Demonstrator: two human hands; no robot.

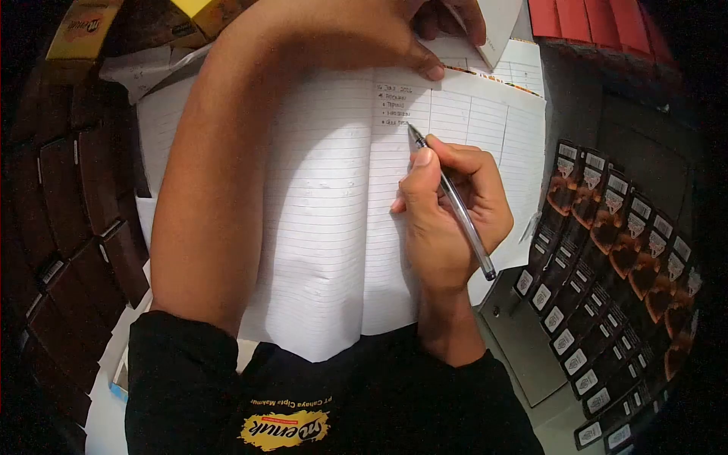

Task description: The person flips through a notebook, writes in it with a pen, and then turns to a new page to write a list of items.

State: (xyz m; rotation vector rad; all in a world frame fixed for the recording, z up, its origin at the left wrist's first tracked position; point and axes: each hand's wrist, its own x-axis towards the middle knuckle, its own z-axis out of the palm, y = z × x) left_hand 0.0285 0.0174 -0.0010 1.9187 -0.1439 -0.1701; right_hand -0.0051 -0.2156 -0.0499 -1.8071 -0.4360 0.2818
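Observation:
A lined notebook [311, 227] lies spread before me, with ruled columns and a few handwritten lines near the top of its right page. My right hand [455, 205] is closed around a clear-barrelled pen [464, 212], its tip touching the page at the end of the lowest written line. My left forearm crosses the left page. At the notebook's top edge, my left hand [447, 30] has its thumb resting on the paper and its bent fingers apart from the thumb. One finger is against a white box-like object [500, 26]; the other fingers are partly hidden.
Dark packs with brown pictures [607, 227] stand in rows on the right. Red packs [599, 26] are at the upper right. Dark brown boxes [68, 205] line the left side, and a yellow box [80, 30] is at the upper left. More lined paper [523, 64] lies beneath the notebook.

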